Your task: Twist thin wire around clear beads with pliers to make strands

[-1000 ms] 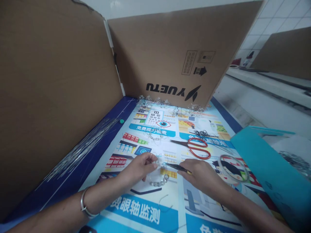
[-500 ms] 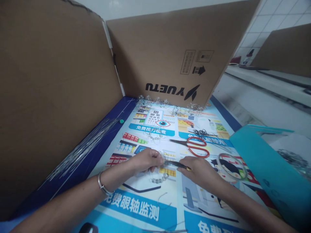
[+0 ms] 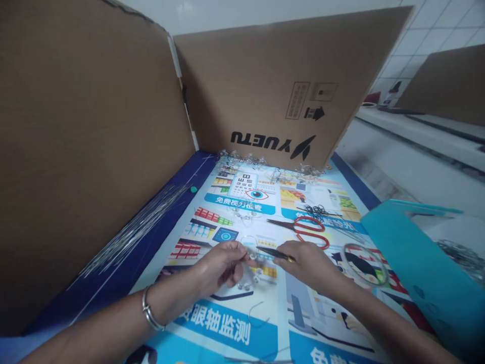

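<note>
Left hand (image 3: 217, 265): fingers pinched shut on a beaded wire loop (image 3: 247, 286), which is held just above the printed poster (image 3: 227, 328) near the middle of the bench. A metal bangle (image 3: 149, 313) is worn at the wrist.

Right hand (image 3: 308, 263): clenched round a slender dark tool (image 3: 271, 253), whose tip is held at the loop, close to the left fingertips.

Red-handled scissors (image 3: 308, 231) are laid just beyond the right hand. A clear ring (image 3: 366, 258) is set to that hand's right, beside a teal folder (image 3: 413, 268) at the right edge.

A bundle of straight wires (image 3: 132, 232) is laid along the left edge. Cardboard panels (image 3: 94, 126) are stood at the left and far edges.
</note>
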Tool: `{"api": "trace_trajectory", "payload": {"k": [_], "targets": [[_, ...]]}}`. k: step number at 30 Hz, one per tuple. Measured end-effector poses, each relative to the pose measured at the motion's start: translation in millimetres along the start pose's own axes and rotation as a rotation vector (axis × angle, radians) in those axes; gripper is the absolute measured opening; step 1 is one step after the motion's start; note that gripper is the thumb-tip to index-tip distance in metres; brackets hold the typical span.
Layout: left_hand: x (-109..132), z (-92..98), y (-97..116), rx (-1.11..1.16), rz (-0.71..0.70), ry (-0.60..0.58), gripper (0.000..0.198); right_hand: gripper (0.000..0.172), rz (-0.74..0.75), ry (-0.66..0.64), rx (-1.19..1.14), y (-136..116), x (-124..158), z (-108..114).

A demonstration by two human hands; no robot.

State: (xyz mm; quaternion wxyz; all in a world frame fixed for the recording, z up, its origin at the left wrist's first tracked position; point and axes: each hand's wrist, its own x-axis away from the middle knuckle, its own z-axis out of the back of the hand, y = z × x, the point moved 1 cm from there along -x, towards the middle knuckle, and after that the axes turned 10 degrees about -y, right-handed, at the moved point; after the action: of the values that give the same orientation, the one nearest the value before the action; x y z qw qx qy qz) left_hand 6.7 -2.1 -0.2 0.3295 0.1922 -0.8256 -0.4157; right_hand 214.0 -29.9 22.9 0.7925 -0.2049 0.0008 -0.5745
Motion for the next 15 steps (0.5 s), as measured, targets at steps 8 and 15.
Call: {"api": "trace_trajectory", "payload": {"k": [8,15], "targets": [[2.6,-3.9,-12.4,0.067,-0.080,0.017,0.022,0.020,0.015,-0.031,-0.011,0.2,4.3,-3.5],[2.9,-5.7,-12.8,0.015,-0.117,0.012,0.025,0.022,0.012,-0.060,-0.046,-5.4,8.6,-6.1]]}}
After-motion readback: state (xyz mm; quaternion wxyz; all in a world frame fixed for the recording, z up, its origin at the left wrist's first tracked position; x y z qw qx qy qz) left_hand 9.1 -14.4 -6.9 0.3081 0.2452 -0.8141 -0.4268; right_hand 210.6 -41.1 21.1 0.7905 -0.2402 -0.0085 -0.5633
